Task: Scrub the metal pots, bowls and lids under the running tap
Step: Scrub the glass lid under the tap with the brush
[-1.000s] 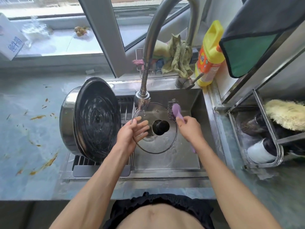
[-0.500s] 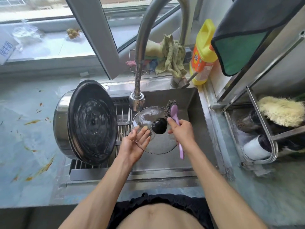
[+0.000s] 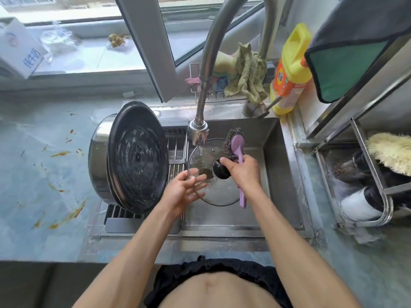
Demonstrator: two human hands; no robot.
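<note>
So we've got the glass lid [image 3: 219, 187] sitting in the middle of the frame, held over the sink [image 3: 273, 152], right under the tap [image 3: 198, 132] where a thin trickle of water lands on its upper left part. Our left hand [image 3: 182, 192] props the lid's left rim with its fingers [image 3: 196, 182] spread and mostly straight, more supporting than clamping. Our right hand [image 3: 243, 172] has its fingers curled round the purple handle of the scrub brush [image 3: 236, 147], and the wiry scrubber head sits on the lid's upper right edge, just above the black knob [image 3: 220, 170]. The thumb touches that knob.

Left of center, the big metal pot [image 3: 100, 161] lies on its side on the drying rack [image 3: 175, 152], with a dark round lid [image 3: 138, 157] leaning across its mouth. The table [image 3: 33, 163] on the left has orange food smears. Upper right there's a yellow detergent bottle [image 3: 291, 70] standing by the sink corner, with a green rag [image 3: 246, 72] draped over the wire caddy just to its left.
</note>
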